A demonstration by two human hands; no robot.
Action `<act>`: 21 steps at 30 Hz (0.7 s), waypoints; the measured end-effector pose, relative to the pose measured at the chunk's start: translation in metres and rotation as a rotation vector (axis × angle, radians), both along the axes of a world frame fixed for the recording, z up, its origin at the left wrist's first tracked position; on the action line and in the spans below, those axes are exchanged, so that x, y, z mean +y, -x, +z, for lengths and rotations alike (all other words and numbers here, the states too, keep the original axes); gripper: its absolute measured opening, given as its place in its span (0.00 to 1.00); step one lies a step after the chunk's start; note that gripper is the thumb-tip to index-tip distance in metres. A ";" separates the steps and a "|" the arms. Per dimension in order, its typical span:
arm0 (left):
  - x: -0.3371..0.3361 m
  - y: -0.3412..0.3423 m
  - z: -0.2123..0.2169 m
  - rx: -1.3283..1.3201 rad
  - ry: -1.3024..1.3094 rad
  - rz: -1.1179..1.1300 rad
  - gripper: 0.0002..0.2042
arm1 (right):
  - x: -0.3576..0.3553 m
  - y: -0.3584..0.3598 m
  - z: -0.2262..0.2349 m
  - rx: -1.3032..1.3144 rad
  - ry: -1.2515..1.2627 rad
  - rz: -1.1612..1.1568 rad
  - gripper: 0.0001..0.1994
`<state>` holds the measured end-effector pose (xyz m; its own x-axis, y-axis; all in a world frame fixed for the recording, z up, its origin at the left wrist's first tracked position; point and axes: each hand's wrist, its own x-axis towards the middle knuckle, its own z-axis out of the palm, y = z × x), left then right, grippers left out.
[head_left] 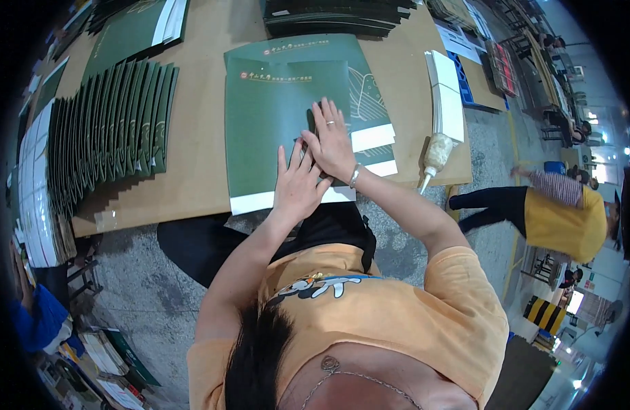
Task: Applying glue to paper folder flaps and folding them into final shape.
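A flat green paper piece (267, 130) with gold print and a white strip along its near edge lies on the cardboard-covered table. A second, similar green piece (369, 85) shows from under it, shifted to the right. My left hand (301, 181) rests flat on the top piece near its lower right part, fingers spread. My right hand (333, 147) lies open just above and to the right, palm down on the same piece. The two hands touch or overlap around the left fingertips. Neither hand holds anything.
A fanned stack of folded green paper pieces (110, 126) stands at the left. Another dark green stack (335, 19) lies at the far edge. To the right are a bundle of white strips (446, 99) and a nozzle bottle (438, 154). A person in yellow (561, 215) is beyond the table.
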<state>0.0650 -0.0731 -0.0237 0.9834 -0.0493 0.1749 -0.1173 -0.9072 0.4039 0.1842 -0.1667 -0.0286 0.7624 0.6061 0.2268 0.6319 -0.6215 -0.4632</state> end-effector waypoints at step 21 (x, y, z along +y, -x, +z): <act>0.002 -0.004 0.010 0.050 0.103 0.034 0.23 | -0.024 0.030 -0.003 0.005 0.106 -0.114 0.31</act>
<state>0.0688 -0.0712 -0.0138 0.9917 -0.0004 0.1282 -0.0650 -0.8636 0.4999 0.1538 -0.1911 -0.0320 0.8284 0.5360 0.1626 0.5525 -0.7344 -0.3942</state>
